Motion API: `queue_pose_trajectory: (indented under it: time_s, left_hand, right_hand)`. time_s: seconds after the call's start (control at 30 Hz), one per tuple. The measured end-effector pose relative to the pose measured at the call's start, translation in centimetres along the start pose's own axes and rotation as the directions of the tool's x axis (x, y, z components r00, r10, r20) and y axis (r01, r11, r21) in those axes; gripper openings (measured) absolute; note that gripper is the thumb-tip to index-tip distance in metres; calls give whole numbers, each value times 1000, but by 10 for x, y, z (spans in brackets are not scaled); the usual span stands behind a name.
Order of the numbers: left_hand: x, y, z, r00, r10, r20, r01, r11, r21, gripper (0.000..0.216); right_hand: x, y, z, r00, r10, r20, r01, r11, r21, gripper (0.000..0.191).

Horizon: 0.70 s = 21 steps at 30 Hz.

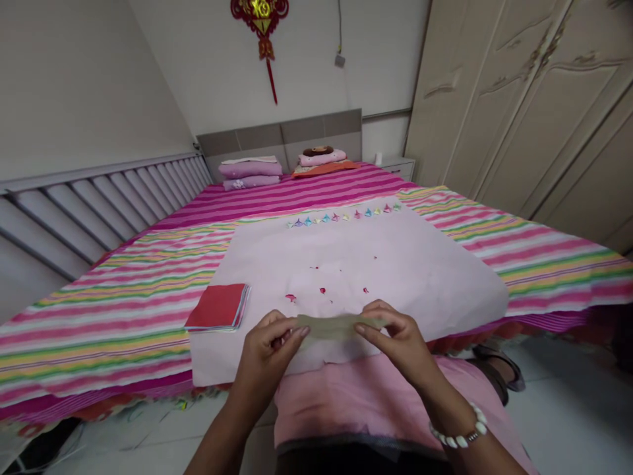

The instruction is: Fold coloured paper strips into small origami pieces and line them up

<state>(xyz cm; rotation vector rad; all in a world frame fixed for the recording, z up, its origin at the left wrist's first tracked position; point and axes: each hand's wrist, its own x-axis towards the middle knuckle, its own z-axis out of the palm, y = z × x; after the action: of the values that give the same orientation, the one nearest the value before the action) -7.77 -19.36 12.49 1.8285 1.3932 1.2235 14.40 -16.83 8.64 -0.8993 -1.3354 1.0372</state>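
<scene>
Between my two hands a folded strip of olive-green paper [330, 327] is stretched out level, above the near edge of a large white sheet [420, 264]. My left hand [274, 343] pinches its left end between thumb and fingers. The right end is pinched the same way by my right hand [393, 333], whose wrist wears a white bead bracelet. Beyond the strip, several small red scraps [291, 298] lie scattered on the sheet. A stack of square paper [217, 307], red on top, sits at the sheet's left edge.
A row of small colourful folded paper pieces [336, 217] runs along the sheet's far edge. The sheet lies on a bed with a striped cover [123, 297]. Folded bedding [250, 173] rests by the headboard [321, 132]. A wardrobe [534, 99] stands at right.
</scene>
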Motion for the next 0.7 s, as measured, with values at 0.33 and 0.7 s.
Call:
queue_pose_trajectory:
  time_s: [0.33, 0.7]
  left_hand:
    - [-16, -6, -11, 943, 332, -30, -332, 943, -15, 39]
    - [-13, -12, -1, 969, 239, -64, -246, 959, -140, 32]
  right_hand:
    - [-12, -8, -10, 998, -65, 14, 63, 992, 112, 13]
    - [-11, -7, -9, 974, -191, 121, 182, 980, 85, 20]
